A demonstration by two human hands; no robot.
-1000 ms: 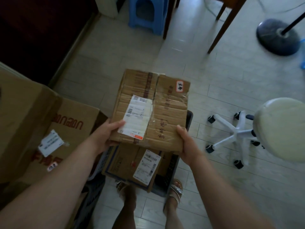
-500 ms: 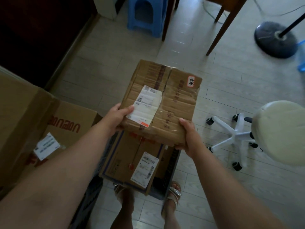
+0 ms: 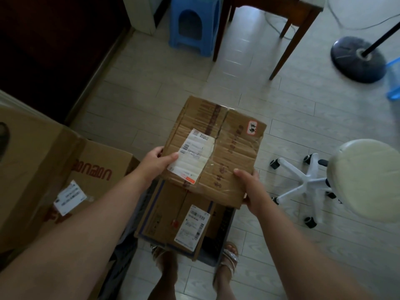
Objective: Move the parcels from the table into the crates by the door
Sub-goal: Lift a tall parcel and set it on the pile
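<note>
And here is the parcel (image 3: 216,152), a flat, taped cardboard box, up in the air between both hands and tilted a touch, right over the dark crate (image 3: 226,221) on the floor (image 3: 151,118). The left grip (image 3: 154,164) grasps the parcel's left edge, thumb laid on top right at the corner of the white label (image 3: 192,156), fingers tucked out of sight underneath. The right grip (image 3: 249,187) grasps the near right corner, thumb pressed on the taped top, fingers curled below. Down in the crate lies a second parcel (image 3: 171,217), its own label facing up, taking up most of the crate's opening. The held parcel covers its far end from this view, and whether the two touch cannot be told. A small red-rimmed sticker (image 3: 252,127) sits at the held parcel's far right corner. Left of the crate, just beside it, stands a big box (image 3: 93,167) with red lettering and a white label of its own. The person's feet (image 3: 229,254), in sandals, are planted at the crate's near edge. Off to the right there is a white stool (image 3: 365,180) on castors. Further back are a blue stool (image 3: 194,24), brown table legs (image 3: 287,50) and a round fan base (image 3: 357,59), all well apart from the crate.
</note>
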